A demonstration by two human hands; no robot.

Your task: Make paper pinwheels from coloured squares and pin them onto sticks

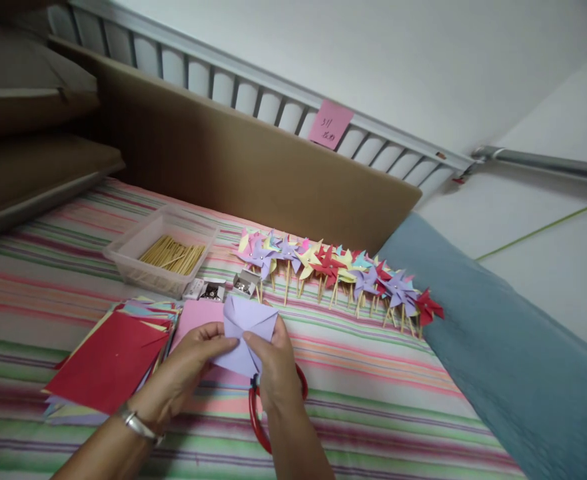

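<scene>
Between my two hands is a lavender paper square [243,360] with slits cut in from its corners. My left hand [200,353] pinches its left edge, thumb on top. The right edge is gripped by my right hand [273,353], whose thumb presses near the paper's centre. Beneath lies a pink paper sheet [193,323], partly covered. Red-handled scissors [256,423] rest under my right wrist, their blades hidden. To the left is a stack of coloured paper [108,360], a red sheet with slits uppermost.
A clear plastic box [138,270] holds wooden sticks [173,255]. Two small boxes of metal pieces [213,291] stand beside it. Finished paper pinwheels [328,267] lie in a row on the striped cloth [373,393]. A cardboard panel [253,160] leans behind them, against a white rail.
</scene>
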